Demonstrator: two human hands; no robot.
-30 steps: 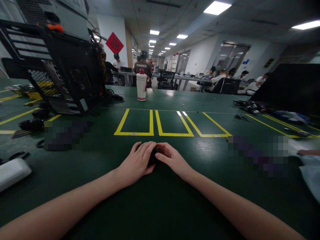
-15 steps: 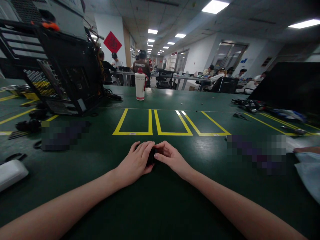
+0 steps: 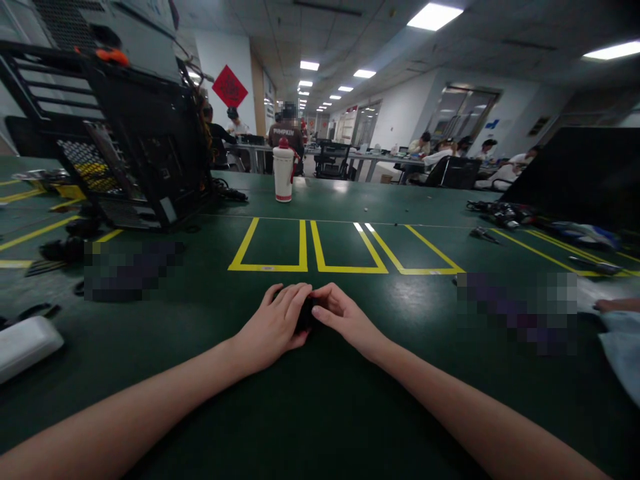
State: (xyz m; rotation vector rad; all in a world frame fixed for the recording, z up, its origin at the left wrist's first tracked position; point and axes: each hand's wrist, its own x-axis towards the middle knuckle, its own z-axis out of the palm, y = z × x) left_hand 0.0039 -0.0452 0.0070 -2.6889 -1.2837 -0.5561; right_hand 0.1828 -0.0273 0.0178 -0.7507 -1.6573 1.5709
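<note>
My left hand (image 3: 276,320) is wrapped over a small black object (image 3: 305,316) on the green table (image 3: 310,413), its thumb at the near side. Most of that object is covered by my fingers, so its kind cannot be made out. From the right, my right hand (image 3: 346,320) closes on the object's other side, thumb and fingers bent around its edge. The two hands' fingertips nearly meet above it. Just beyond them, yellow tape frames (image 3: 353,270) are marked on the table.
An open black computer case (image 3: 150,153) stands at the left. A white cup with a red lid (image 3: 283,173) is farther back. At the left edge lies a white case (image 3: 27,347). A black monitor-like panel (image 3: 580,177) and cables (image 3: 505,212) are at the right, near another person's sleeve (image 3: 623,343).
The whole view has shifted slightly, so things appear a little farther right. Both hands keep the same hold on the black object.
</note>
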